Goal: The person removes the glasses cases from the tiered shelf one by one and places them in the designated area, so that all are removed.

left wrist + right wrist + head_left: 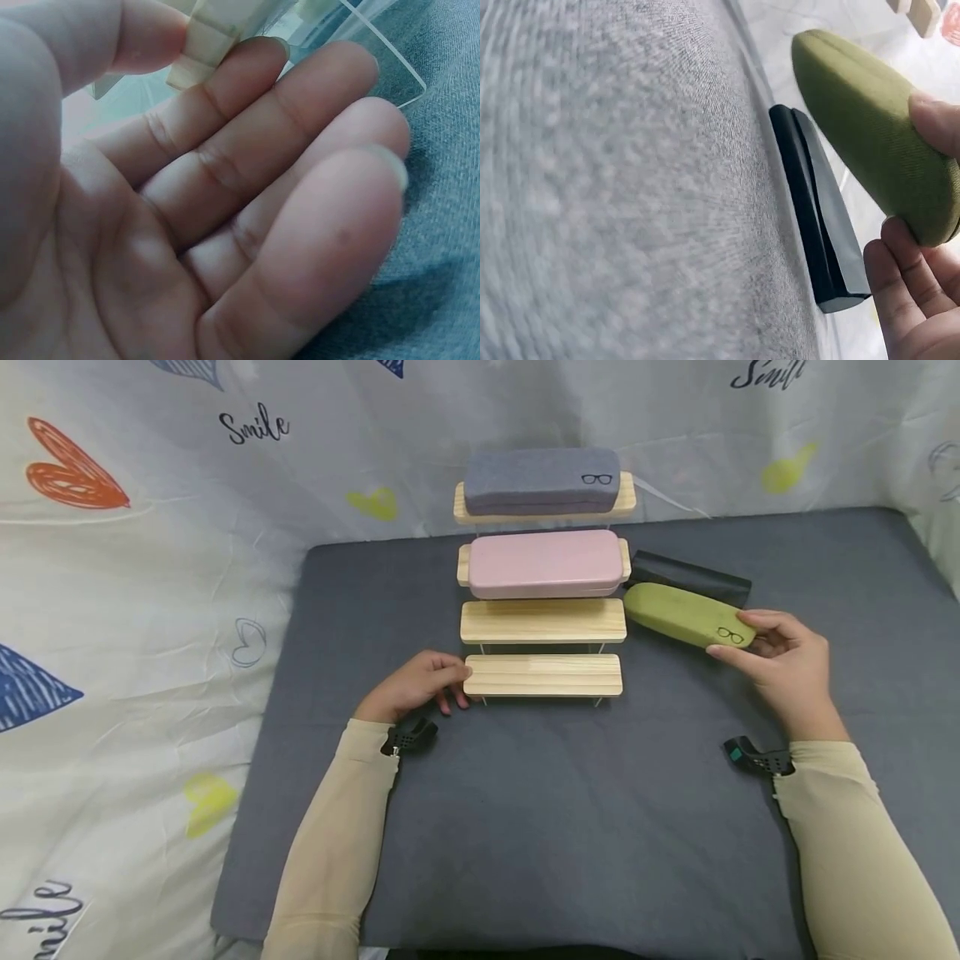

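Observation:
My right hand [787,664] grips the right end of a green glasses case [678,614], thumb on the near side and fingers on the far side. In the right wrist view the case [877,127] is held up off the grey cloth. My left hand [420,683] pinches the left end of the lowest wooden shelf [543,675] of a tiered stand; the left wrist view shows the thumb and index finger on the wood [206,45]. Above it, the second wooden shelf [543,622] bears nothing. A pink case [546,562] and a grey-blue glasses case [540,481] lie on the two upper shelves.
A black case [693,578] lies on the grey cloth-covered table [570,843], right of the stand and just behind the green one. A white patterned curtain [225,485] hangs along the back and left side.

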Motion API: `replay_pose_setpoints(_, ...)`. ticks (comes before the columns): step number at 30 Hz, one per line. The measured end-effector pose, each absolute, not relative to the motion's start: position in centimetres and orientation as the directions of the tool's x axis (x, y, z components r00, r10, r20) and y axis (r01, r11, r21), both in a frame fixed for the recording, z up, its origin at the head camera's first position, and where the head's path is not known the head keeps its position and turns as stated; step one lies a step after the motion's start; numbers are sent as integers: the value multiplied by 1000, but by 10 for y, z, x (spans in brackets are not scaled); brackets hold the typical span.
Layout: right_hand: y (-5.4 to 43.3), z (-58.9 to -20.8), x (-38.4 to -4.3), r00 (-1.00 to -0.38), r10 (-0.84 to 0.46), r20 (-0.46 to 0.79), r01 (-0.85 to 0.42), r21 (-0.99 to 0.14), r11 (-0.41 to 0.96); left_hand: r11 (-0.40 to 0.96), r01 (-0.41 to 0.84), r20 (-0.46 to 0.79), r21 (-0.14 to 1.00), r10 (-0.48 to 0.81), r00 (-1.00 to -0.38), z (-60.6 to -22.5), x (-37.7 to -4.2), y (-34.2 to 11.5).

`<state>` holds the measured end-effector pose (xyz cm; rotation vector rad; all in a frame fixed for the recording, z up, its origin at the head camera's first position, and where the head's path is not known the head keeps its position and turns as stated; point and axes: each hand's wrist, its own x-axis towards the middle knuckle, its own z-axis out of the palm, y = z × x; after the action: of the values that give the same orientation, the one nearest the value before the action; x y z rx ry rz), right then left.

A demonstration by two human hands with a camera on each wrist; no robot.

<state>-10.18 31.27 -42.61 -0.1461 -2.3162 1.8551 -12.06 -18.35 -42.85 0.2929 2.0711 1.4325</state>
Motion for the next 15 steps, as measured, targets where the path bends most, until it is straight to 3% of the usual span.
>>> replay_pose_setpoints(6,313,-428,-104,-982,174,77,-12,-938,348,390,-153,-347,908,494,-797,-427,-119,-184)
replay_pose_setpoints(15,314,-433,-106,-986,148,83,-15,-910,415,391,-159,-351,906,489,-798,-428,-120,-183)
